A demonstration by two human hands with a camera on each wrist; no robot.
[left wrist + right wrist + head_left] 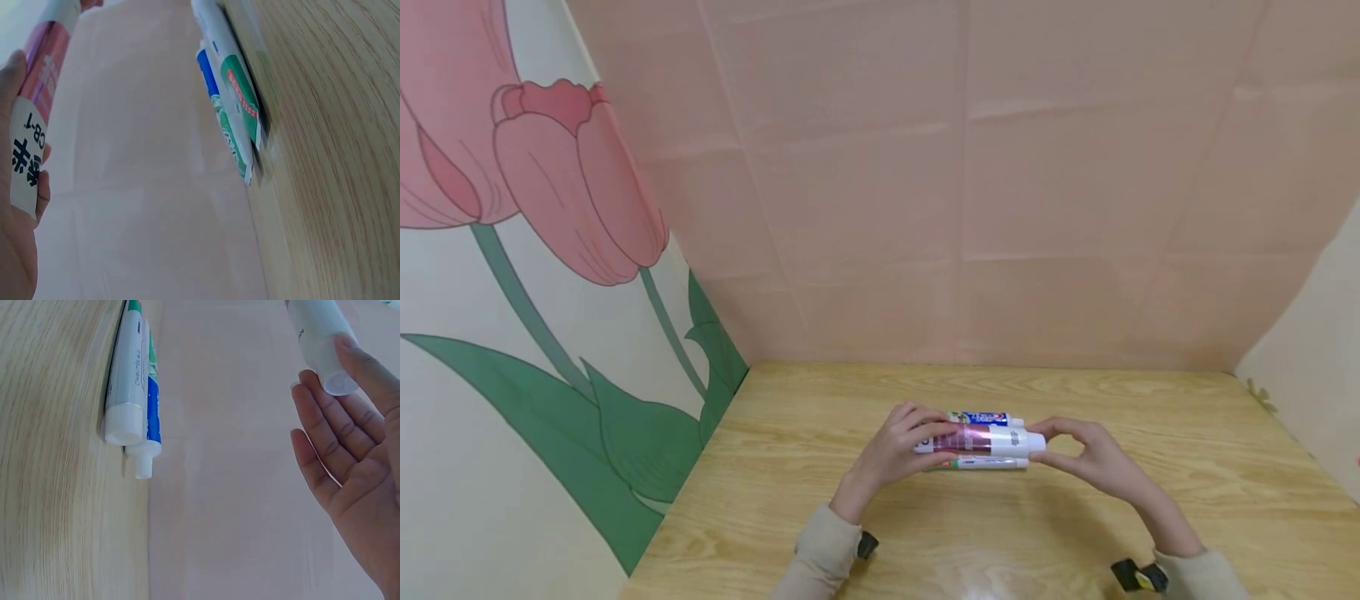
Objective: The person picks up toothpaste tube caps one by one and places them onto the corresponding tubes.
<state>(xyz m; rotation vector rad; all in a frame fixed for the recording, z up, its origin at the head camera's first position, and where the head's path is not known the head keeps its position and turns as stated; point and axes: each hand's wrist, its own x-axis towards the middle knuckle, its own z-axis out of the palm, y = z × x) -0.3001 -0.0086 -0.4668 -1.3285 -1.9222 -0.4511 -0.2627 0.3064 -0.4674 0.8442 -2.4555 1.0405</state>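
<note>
A pink-and-white toothpaste tube (973, 439) is held level above the table, its white cap pointing right. My left hand (891, 447) grips the tail end between thumb and fingers; black lettering on that end shows in the left wrist view. At the other end, the thumb and fingers of my right hand (1097, 460) pinch the white cap (340, 382). Below the held tube lie two more toothpaste tubes side by side: a white-and-green one (240, 87) nearer me, and a blue-and-green one (153, 412) behind it. The held tube partly covers both in the head view.
The wood-grain table (775, 467) runs back to a wall hung with creased pink cloth (865, 208). On the left stands a wall panel painted with tulips (572, 183). A pale wall (1307, 333) borders the right side.
</note>
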